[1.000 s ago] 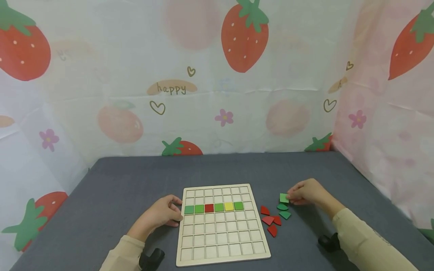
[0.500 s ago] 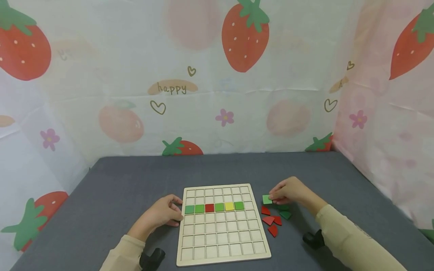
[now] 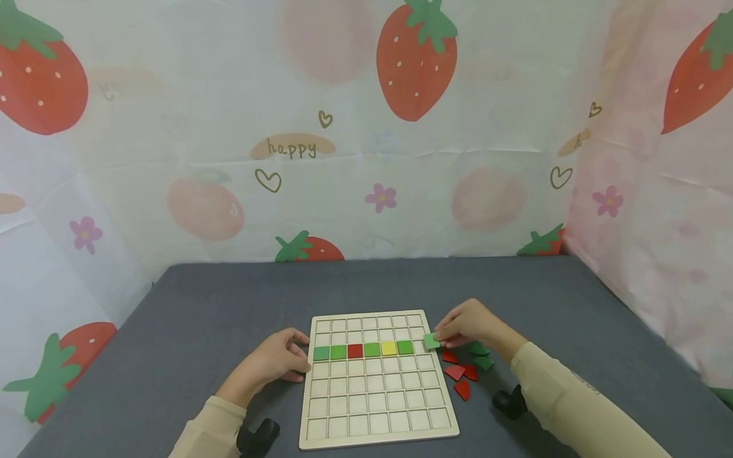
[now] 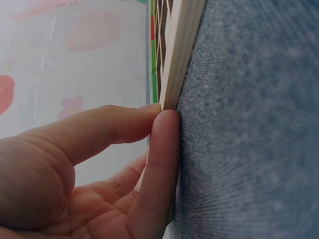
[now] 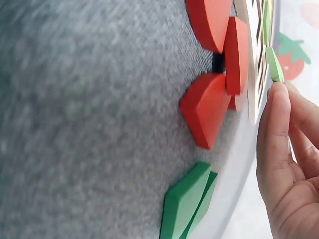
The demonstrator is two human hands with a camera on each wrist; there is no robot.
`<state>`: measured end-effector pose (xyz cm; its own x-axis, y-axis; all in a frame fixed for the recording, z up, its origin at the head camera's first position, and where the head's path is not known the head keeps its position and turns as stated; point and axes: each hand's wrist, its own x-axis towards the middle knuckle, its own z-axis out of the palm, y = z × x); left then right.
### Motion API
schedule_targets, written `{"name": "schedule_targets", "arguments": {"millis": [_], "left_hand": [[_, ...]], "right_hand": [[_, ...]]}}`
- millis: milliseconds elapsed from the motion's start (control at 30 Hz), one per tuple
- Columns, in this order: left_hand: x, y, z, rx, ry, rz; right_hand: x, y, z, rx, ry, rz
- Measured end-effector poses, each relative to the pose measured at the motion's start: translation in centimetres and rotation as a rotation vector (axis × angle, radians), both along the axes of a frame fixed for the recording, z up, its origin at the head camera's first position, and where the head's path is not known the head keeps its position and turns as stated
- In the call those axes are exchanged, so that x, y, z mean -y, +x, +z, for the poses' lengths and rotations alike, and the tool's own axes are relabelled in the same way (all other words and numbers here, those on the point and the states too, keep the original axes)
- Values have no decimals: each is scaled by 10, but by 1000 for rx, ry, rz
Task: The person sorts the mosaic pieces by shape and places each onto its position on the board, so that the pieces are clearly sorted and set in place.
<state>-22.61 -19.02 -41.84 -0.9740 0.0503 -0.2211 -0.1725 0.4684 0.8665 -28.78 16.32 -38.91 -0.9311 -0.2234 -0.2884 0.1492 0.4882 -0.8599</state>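
A pale wooden grid board [image 3: 378,439] lies on the dark grey cloth, with one row partly filled by green, red and yellow square tiles. My left hand [image 3: 282,356] holds the board's left edge; the left wrist view has its thumb [image 4: 119,122] and a fingertip right at that edge. Between thumb and fingers, my right hand [image 3: 466,322] pinches a light green square tile [image 3: 431,341]. The tile overlaps the board's right border, at the end of the filled row, and looks tilted in the right wrist view.
Several red wedge-shaped pieces [image 3: 461,390] lie loose just right of the board. Dark green pieces [image 3: 483,363] are beside them, under the right forearm. A cloth printed with strawberries [image 3: 417,70] hangs behind and at both sides of the table [image 3: 229,286].
My right hand has carried the light green tile leftward from beside the dark green pieces to the board's right border. The left hand has stayed at the left edge.
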Motion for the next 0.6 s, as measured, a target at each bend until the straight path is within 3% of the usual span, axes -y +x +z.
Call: {"name": "schedule_targets", "arguments": {"millis": [600], "left_hand": [[1,0,1,-3,3,-28]], "right_hand": [[19,1,-5,-5,72,-15]]}}
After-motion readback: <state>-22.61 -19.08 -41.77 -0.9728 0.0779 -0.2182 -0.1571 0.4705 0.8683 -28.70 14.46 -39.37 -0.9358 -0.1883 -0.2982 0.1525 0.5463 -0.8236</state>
